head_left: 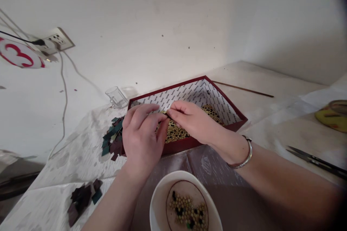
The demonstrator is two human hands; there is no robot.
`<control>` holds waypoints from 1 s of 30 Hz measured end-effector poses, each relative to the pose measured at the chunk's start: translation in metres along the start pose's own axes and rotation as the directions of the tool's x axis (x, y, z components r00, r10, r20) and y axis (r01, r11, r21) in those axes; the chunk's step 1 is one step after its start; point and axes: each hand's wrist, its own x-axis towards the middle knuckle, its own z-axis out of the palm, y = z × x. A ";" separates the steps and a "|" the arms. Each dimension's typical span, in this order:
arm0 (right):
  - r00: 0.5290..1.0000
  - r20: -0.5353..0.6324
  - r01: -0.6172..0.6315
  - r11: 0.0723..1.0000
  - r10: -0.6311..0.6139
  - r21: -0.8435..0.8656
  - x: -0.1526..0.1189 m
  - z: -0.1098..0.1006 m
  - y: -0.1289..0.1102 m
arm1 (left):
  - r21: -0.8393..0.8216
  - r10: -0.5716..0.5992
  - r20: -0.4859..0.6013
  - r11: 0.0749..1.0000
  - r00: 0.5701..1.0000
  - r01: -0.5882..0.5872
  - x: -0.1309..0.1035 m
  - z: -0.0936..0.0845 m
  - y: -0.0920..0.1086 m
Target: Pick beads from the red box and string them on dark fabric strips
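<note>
My left hand (145,126) and my right hand (187,117) meet over a dark red box (187,144) lined with white printed paper. Both have thumb and fingers pinched together, tip to tip. A small dark sliver shows between the fingertips, too small to name. Below them, many gold beads (176,132) mixed with black ones fill part of the box. Nearer to me stands a white bowl (154,205) with more gold and dark beads inside. A silver bracelet (248,155) circles my right wrist.
Dark green and brown square pieces (110,137) lie left of the box, with another small pile (81,200) nearer. A glass mug (116,97) stands behind. At right are a thin brown stick (244,89), black scissors (314,158) and a yellow round object (333,117).
</note>
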 end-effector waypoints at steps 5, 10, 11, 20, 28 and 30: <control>1.000 0.014 -0.006 1.000 0.007 -0.021 -0.001 0.000 -0.001 | 0.023 -0.039 -0.025 0.999 0.999 0.039 0.000 0.000 -0.002; 1.000 -0.002 -0.012 1.000 0.012 -0.019 -0.001 0.000 -0.001 | -0.006 0.009 -0.006 1.000 1.000 -0.009 -0.001 0.001 0.000; 1.000 -0.001 -0.011 1.000 0.011 -0.019 -0.001 0.000 -0.001 | -0.004 0.000 -0.010 1.000 1.000 0.000 -0.001 0.001 -0.001; 1.000 -0.004 -0.028 1.000 0.028 0.001 -0.002 0.000 -0.002 | -0.016 0.022 -0.026 1.000 0.999 -0.022 -0.004 0.001 -0.004; 1.000 0.006 0.000 1.000 0.001 -0.004 -0.002 -0.001 -0.001 | 0.035 -0.038 -0.037 0.999 0.999 0.040 -0.002 0.000 -0.001; 1.000 0.004 0.003 1.000 -0.003 -0.012 -0.002 -0.001 -0.001 | 0.045 -0.038 -0.023 0.998 0.999 0.039 -0.002 0.000 0.000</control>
